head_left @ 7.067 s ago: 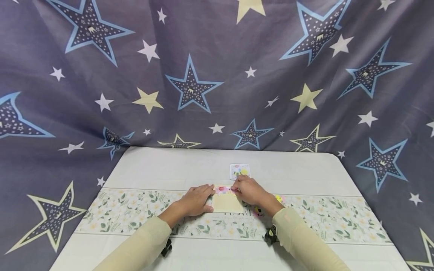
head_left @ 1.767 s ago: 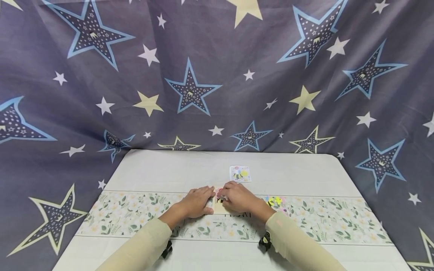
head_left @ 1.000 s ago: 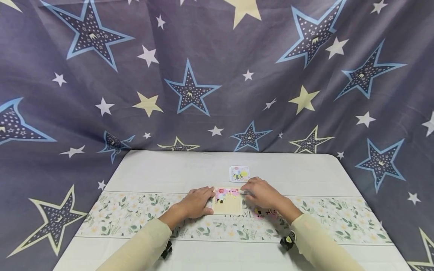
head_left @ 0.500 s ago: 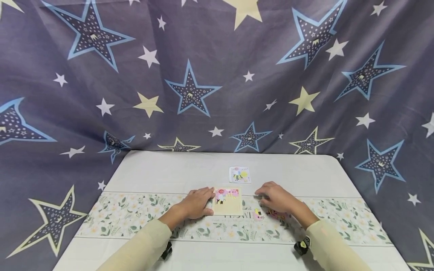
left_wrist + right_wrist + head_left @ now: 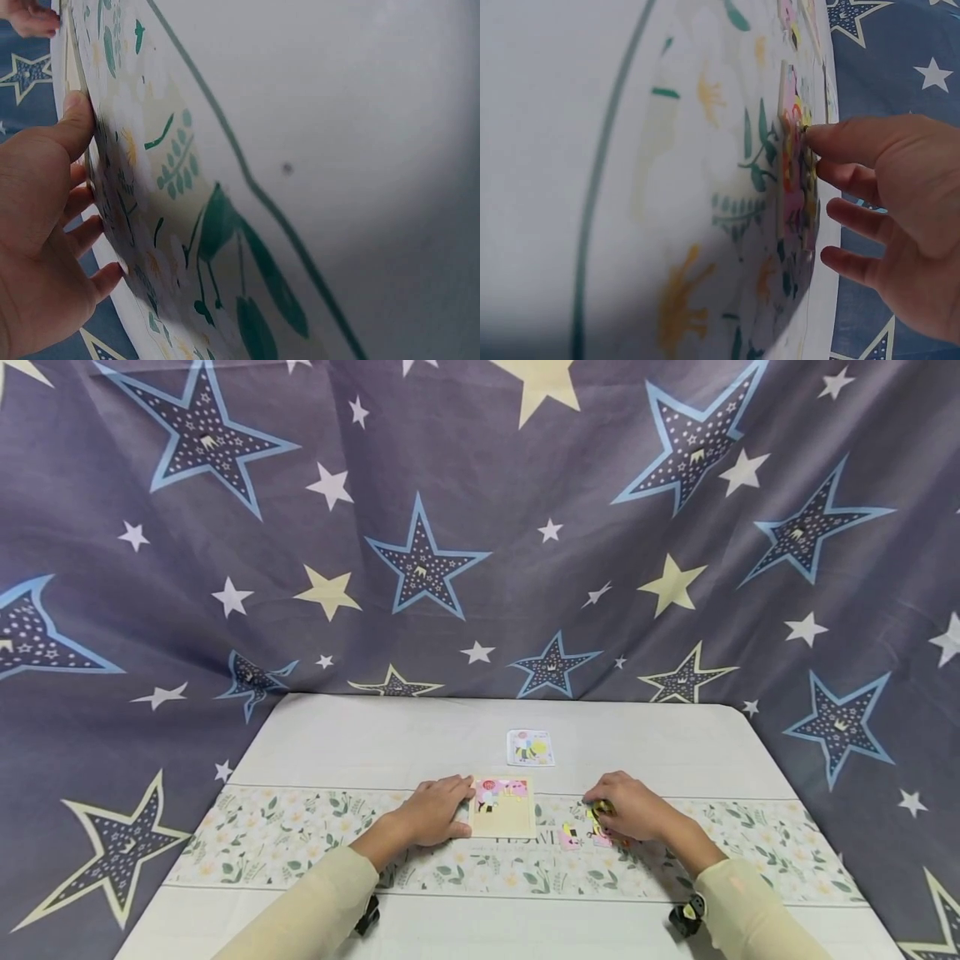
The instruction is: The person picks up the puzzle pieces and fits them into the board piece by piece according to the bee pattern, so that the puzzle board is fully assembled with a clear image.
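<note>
My left hand (image 5: 435, 811) rests at the left edge of a square wooden puzzle board (image 5: 512, 823), steadying it with its fingers and thumb. Pink, blue and black-and-yellow pieces (image 5: 501, 792) fill the board's upper part and left side; bare wood shows at the lower right. My right hand (image 5: 628, 806) is over loose puzzle pieces (image 5: 601, 835) to the right of the board. Its thumb and forefinger touch a yellow piece (image 5: 602, 808), partly hidden by the hand. In the right wrist view, the thumb (image 5: 840, 141) meets the pieces while the other fingers are extended.
A small picture card (image 5: 530, 748) with a bee lies behind the board. One pink and yellow piece (image 5: 569, 835) lies between the board and the right hand. A floral strip (image 5: 300, 827) crosses the white table (image 5: 375, 735), and a star-patterned curtain (image 5: 465, 527) hangs behind.
The right hand has left the board and moved right to the loose pieces. Since the earliest frame, a bee-coloured piece has been added on the board's left side. The left hand stays at the board.
</note>
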### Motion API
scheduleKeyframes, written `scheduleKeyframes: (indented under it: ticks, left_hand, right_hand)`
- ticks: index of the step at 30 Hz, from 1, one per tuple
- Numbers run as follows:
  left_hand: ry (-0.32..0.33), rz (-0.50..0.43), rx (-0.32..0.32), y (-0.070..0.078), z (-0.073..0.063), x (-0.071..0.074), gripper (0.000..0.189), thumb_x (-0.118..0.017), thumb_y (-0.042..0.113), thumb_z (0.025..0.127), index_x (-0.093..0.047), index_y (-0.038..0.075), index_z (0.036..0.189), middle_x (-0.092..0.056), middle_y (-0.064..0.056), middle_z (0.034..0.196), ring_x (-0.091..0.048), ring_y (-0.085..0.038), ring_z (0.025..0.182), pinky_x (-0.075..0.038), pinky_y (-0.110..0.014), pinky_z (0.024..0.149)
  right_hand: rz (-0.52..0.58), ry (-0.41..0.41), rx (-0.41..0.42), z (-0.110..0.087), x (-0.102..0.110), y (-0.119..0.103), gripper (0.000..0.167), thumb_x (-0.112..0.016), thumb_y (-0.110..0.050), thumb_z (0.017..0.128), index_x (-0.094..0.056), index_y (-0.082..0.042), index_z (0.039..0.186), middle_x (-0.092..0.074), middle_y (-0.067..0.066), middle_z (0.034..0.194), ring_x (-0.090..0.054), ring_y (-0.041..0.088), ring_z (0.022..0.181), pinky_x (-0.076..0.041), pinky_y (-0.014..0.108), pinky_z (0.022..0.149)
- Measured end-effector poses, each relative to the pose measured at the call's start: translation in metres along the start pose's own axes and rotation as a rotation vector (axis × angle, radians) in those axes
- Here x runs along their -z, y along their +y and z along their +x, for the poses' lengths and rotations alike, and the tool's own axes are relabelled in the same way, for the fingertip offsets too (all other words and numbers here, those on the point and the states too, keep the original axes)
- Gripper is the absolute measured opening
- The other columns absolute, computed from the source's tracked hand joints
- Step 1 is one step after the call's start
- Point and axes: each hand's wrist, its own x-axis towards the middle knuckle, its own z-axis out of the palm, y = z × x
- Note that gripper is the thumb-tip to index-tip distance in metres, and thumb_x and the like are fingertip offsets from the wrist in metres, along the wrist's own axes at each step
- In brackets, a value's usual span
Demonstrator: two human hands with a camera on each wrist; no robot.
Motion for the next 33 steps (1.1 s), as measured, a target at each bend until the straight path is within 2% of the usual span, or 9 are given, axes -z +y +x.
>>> scheduleKeyframes:
  ticks: [9, 17, 24, 33]
  left_hand:
    - [0.0, -0.002, 0.001, 0.001, 0.0, 0.001, 0.068, -0.066, 0.05, 0.095, -0.049, 0.013, 0.148, -0.039, -0.01, 0.163, -0.036, -0.03, 0.152, -0.035, -0.057, 0.118]
    - [-0.004, 0.002, 0.008, 0.0, 0.0, -0.001, 0.069, -0.065, 0.052, 0.095, -0.048, 0.014, 0.15, -0.038, -0.009, 0.164, -0.036, -0.029, 0.152, -0.035, -0.056, 0.119]
    - [-0.004, 0.008, 0.006, 0.0, -0.001, -0.001, 0.069, -0.065, 0.051, 0.095, -0.048, 0.013, 0.15, -0.039, -0.01, 0.163, -0.036, -0.03, 0.152, -0.035, -0.056, 0.119]
    - [0.003, 0.004, 0.01, 0.002, -0.002, 0.001, 0.069, -0.066, 0.051, 0.095, -0.048, 0.013, 0.15, -0.04, -0.011, 0.162, -0.037, -0.03, 0.152, -0.035, -0.056, 0.119]
  right_hand:
    - [-0.006, 0.007, -0.038, 0.0, -0.004, 0.0, 0.028, -0.076, -0.011, 0.088, -0.074, -0.016, 0.116, -0.069, -0.002, 0.103, -0.064, 0.021, 0.1, -0.054, 0.047, 0.088]
    - [-0.021, -0.004, -0.034, 0.002, -0.004, 0.001, 0.027, -0.076, -0.011, 0.088, -0.074, -0.016, 0.114, -0.069, -0.003, 0.099, -0.064, 0.021, 0.097, -0.054, 0.046, 0.086]
    - [-0.029, 0.014, -0.023, 0.003, -0.004, 0.0, 0.026, -0.076, -0.014, 0.088, -0.074, -0.016, 0.113, -0.069, -0.003, 0.098, -0.064, 0.022, 0.1, -0.054, 0.046, 0.088]
    - [-0.008, 0.051, -0.032, 0.012, -0.001, -0.007, 0.027, -0.074, -0.017, 0.089, -0.074, -0.015, 0.117, -0.071, -0.004, 0.104, -0.064, 0.022, 0.107, -0.055, 0.045, 0.093]
